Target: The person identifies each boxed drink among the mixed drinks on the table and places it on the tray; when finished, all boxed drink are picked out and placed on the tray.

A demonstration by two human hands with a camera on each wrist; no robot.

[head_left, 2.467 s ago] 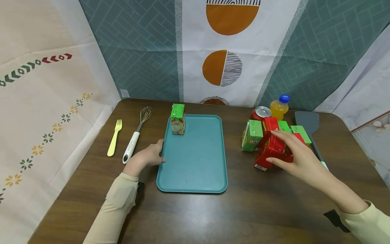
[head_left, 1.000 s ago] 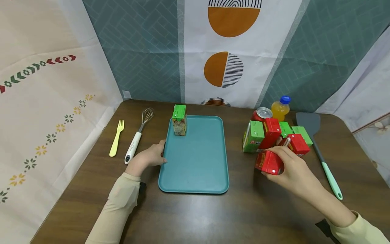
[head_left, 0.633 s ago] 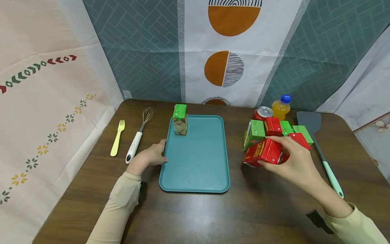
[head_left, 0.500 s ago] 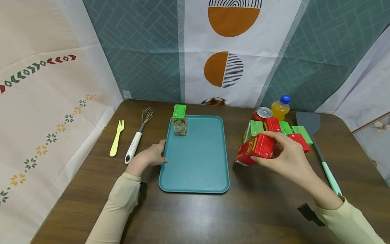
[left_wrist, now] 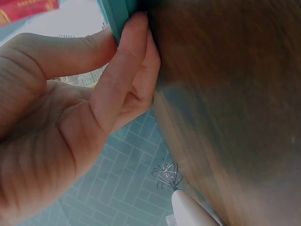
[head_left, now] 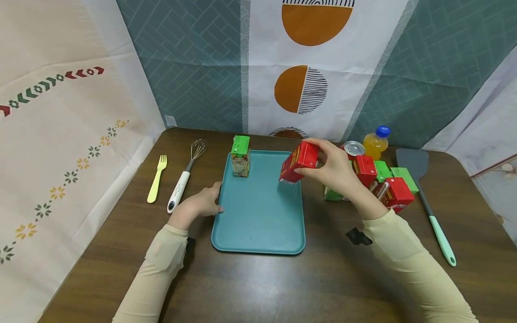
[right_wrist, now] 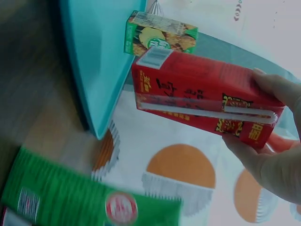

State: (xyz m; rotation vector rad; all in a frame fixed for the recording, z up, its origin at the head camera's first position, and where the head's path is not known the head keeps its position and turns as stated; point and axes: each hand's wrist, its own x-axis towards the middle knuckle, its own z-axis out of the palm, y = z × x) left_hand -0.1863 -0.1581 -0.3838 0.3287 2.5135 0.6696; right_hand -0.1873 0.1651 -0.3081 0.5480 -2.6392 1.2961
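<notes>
In the head view a teal tray [head_left: 258, 215] lies on the table, and my left hand [head_left: 203, 202] pinches its left rim between thumb and fingers. The left wrist view shows those fingers [left_wrist: 120, 80] on the tray's edge. My right hand [head_left: 331, 168] grips a red drink carton [head_left: 299, 161], tilted, above the tray's back right corner. The right wrist view shows the carton [right_wrist: 202, 94] with its straw along one side, thumb and fingers at one end. A green-topped drink carton [head_left: 241, 157] stands upright on the tray's back left corner.
Right of the tray are red cartons [head_left: 393, 195], green cartons [head_left: 405, 178], a can [head_left: 353, 148], a bottle of orange drink [head_left: 375, 143] and a spatula [head_left: 442, 240]. Left of it lie a whisk [head_left: 179, 188] and a yellow fork [head_left: 156, 179]. A fabric backdrop hangs behind the table.
My right hand has taken the red carton from the group at the right, lifted it, and carried it left and back over the tray. My left hand stays on the tray's rim.
</notes>
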